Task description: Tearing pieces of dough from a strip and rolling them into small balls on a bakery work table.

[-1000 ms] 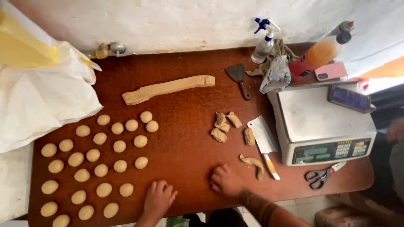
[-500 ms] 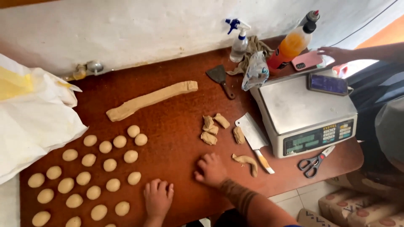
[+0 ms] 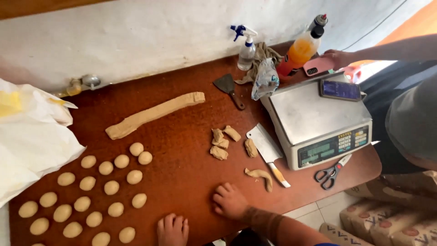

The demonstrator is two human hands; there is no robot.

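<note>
Little has shifted: left hand (image 3: 173, 229) and right hand (image 3: 230, 200) are still laid flat, open and empty, on the brown surface (image 3: 182, 136), lower centre, beside dough balls (image 3: 105, 188).

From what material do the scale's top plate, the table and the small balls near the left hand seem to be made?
Scale's top plate: likely stainless steel, a dull grey sheen. Table: probably wood or laminate, glossy reddish-brown. Small balls beside the left hand: apparently dough, matte beige, soft-looking.
</note>
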